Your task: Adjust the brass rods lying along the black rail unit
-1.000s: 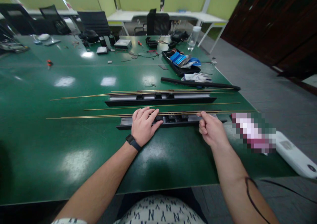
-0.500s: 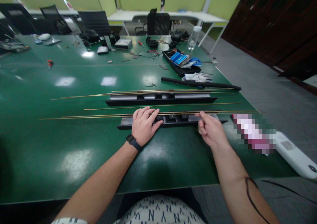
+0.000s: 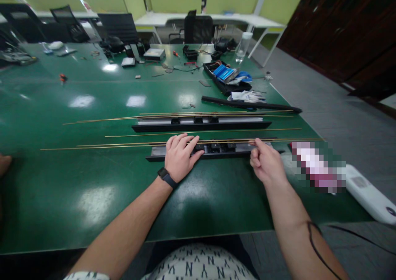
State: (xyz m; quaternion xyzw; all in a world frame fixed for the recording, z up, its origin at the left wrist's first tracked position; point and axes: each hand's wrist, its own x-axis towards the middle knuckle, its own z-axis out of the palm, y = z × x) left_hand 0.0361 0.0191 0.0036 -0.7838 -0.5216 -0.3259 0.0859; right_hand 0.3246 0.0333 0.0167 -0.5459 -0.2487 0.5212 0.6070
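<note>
My left hand lies flat, fingers spread, across the left part of the nearer black rail and the thin brass rods above it. Toward the rail's right end, my right hand is closed in a pinch on a thin brass rod. Long rods stick out past the rail on both sides. Small black blocks sit in the rail's channel between my hands. Beyond it, a single brass rod lies on the table, and a second black rail has more rods along its top.
Behind the rails lie a long black strip, white gloves and a black tray with blue items. To the right are a blurred pink object and a white device. Another person's hand shows at the left edge.
My right hand has shifted slightly right along the rods. The left end of one brass rod reaches farther left. Another person's hand has appeared at the left edge. My left hand stays put.
</note>
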